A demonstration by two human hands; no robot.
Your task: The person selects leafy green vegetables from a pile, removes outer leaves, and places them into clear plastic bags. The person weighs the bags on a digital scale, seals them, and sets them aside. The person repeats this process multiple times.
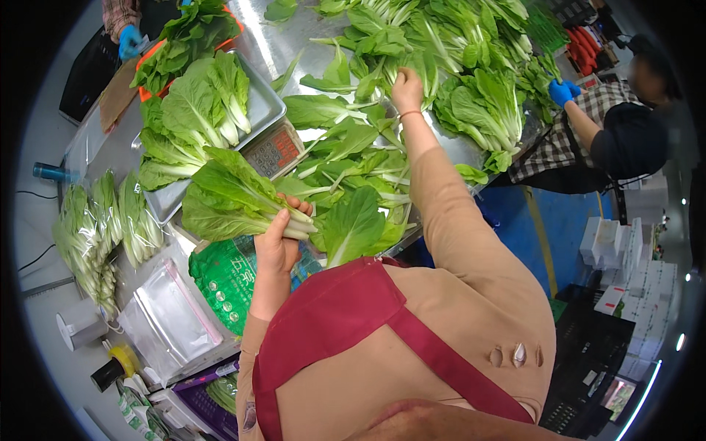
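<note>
My left hand (281,237) grips a bunch of leafy greens (231,198) by its white stems, the leaves pointing left. Farther out, my right hand (408,91) reaches into the heap of greens (441,33) on the metal table; its fingers are bent at some pale stems, and I cannot tell whether it grips them. Loose leaves (353,149) lie scattered between my hands. Left of them, more greens (193,110) fill a metal tray (270,105) by a digital scale's keypad (273,149).
Bagged greens (94,231) lie at the left, near a stack of clear plastic bags (171,314) and a tape roll (124,358). A green printed sack (223,281) hangs by my left forearm. A co-worker's blue gloves (562,92) handle greens at right; another gloved hand (129,43) is upper left, beside an orange crate (146,55).
</note>
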